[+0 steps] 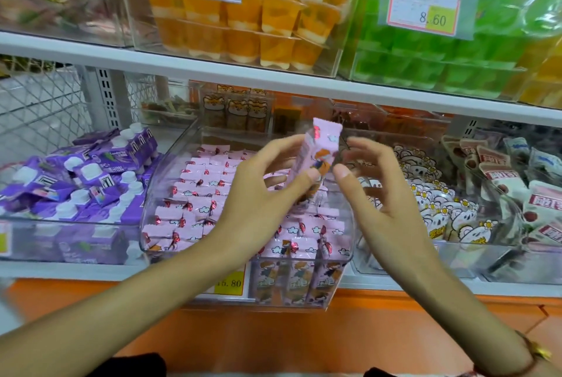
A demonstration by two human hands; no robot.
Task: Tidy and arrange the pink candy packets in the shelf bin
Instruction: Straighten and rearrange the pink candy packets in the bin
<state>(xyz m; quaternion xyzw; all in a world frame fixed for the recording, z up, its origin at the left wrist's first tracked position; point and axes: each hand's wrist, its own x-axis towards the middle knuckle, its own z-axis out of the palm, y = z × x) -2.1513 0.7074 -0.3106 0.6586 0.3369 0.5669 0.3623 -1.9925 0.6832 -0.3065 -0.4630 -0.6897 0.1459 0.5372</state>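
The person's left hand [258, 191] is pinching one pink candy packet [316, 153] between thumb and fingers, holding it upright above the clear shelf bin [170, 169]. The right hand [383, 194] is hovering just beside the packet with fingers spread and relaxed, gripping nothing. Below, rows of pink candy packets [197, 194] are lying packed in the bin, with more standing at its front. Purple pouches [91, 175] are sitting in the bin to the left, and flower-print packets [431, 203] to the right.
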